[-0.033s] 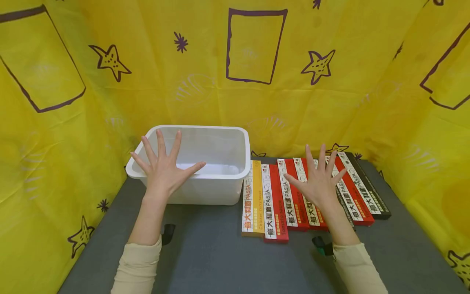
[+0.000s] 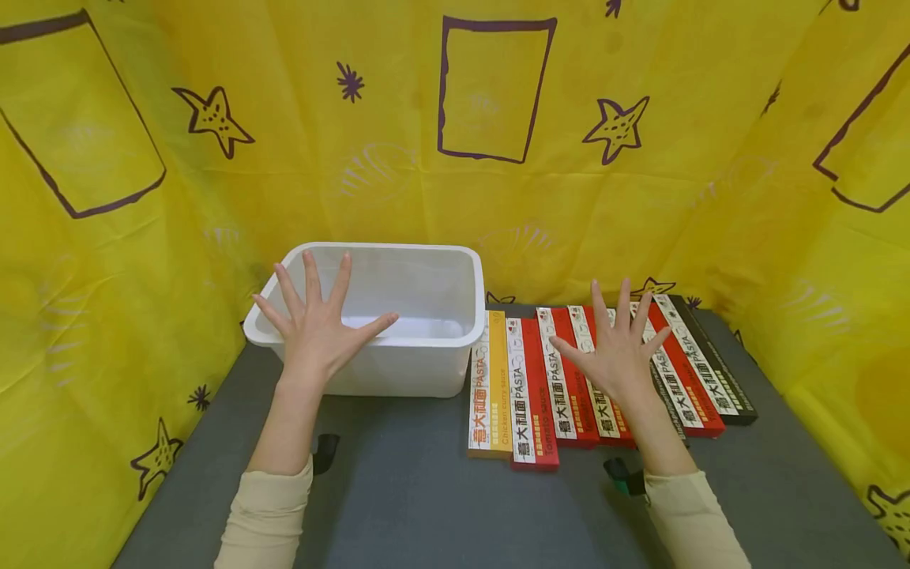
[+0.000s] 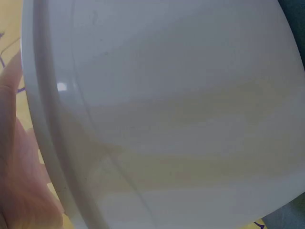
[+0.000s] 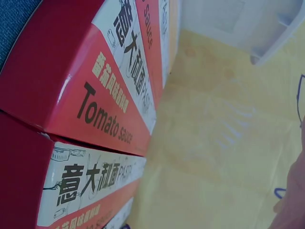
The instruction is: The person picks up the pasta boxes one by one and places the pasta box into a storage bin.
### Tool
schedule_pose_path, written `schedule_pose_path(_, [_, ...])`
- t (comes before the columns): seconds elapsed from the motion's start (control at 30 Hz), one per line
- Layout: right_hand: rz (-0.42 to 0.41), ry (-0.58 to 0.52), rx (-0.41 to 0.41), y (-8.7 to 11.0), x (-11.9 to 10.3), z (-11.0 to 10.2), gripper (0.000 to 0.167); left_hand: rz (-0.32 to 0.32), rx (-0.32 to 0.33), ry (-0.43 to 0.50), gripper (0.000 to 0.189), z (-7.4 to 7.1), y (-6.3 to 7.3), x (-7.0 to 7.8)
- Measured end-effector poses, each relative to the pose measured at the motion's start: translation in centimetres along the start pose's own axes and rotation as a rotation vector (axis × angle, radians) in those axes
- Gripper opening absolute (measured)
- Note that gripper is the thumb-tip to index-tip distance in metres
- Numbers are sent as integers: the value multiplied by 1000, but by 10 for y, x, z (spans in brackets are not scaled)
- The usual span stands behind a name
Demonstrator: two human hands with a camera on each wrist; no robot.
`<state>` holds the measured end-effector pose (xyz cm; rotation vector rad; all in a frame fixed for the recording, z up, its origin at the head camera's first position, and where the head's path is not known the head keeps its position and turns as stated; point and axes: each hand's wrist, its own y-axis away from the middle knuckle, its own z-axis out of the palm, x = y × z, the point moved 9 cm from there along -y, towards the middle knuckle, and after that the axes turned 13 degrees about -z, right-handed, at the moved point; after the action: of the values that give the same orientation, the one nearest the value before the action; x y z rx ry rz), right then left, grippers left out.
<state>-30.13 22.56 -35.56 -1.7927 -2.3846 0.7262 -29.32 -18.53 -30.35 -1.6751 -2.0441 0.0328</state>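
My left hand point(image 2: 316, 336), fingers spread wide, is held up in front of the white plastic bin point(image 2: 398, 370) and holds nothing. The bin's pale wall point(image 3: 181, 119) fills most of the left wrist view, with part of the hand point(image 3: 28, 186) at its left edge. Over a row of pasta boxes, my right hand point(image 2: 622, 359) is spread and empty. That row runs from a yellow chicken curry sauce box point(image 2: 501, 387) through several red ones, such as a tomato sauce box point(image 2: 539, 403), to a black box point(image 2: 714, 352). In the right wrist view, a red tomato sauce box point(image 4: 90, 100) appears close up.
Bin and boxes stand on a dark grey table point(image 2: 426, 506). Yellow cloth point(image 2: 419, 197) with dark drawn stars and frames encloses the back and both sides. A dark strap piece point(image 2: 325, 453) shows beside the left wrist, another point(image 2: 624, 476) beside the right.
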Motion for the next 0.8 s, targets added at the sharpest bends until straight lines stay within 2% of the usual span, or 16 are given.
schedule_pose_path(0.3, [-5,2,-15,2,2,3,105,4,-1,15,105,3,-1,-3])
schedule_pose_path(0.5, [5,-33,-4,9,11,2,106,5,-18,62,108,2,0,-10])
schedule_pose_path(0.67, [5,-138,28,15,23,-1,108,7,-17,154,108,-7,-3,-23])
schedule_pose_path(0.8, [-3,-249,61,21,35,-5,107,11,36,240,104,-21,-6,-38])
